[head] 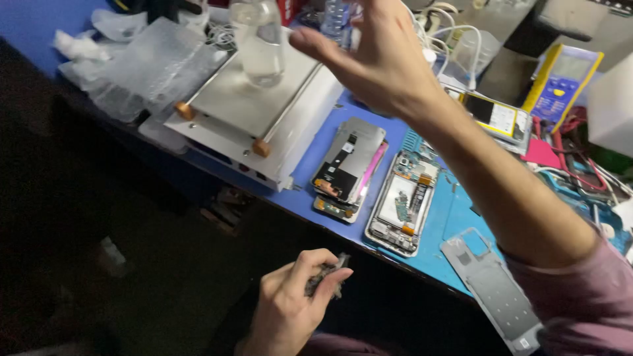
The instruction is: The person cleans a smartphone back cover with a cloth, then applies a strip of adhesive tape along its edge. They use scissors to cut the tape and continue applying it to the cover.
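Head view: I see my left hand point(293, 310) below the bench edge, fingers pinched around a dark crumpled scrap point(326, 277), kept off the blue mat point(455, 217). My right hand point(379, 56) hangs spread, empty, beside the clear bottle point(260, 39) on the heating plate point(257, 92); opened phone point(402, 204) lies flat for access.

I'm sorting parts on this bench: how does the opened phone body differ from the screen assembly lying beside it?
The opened phone body lies face up with its circuit boards and orange tabs exposed inside a pale frame; the screen assembly shows a flat silvery back with a black patch. The screen assembly has a pink strip along one edge and sits on another part; the phone body lies straight on the blue mat. Both are untouched.
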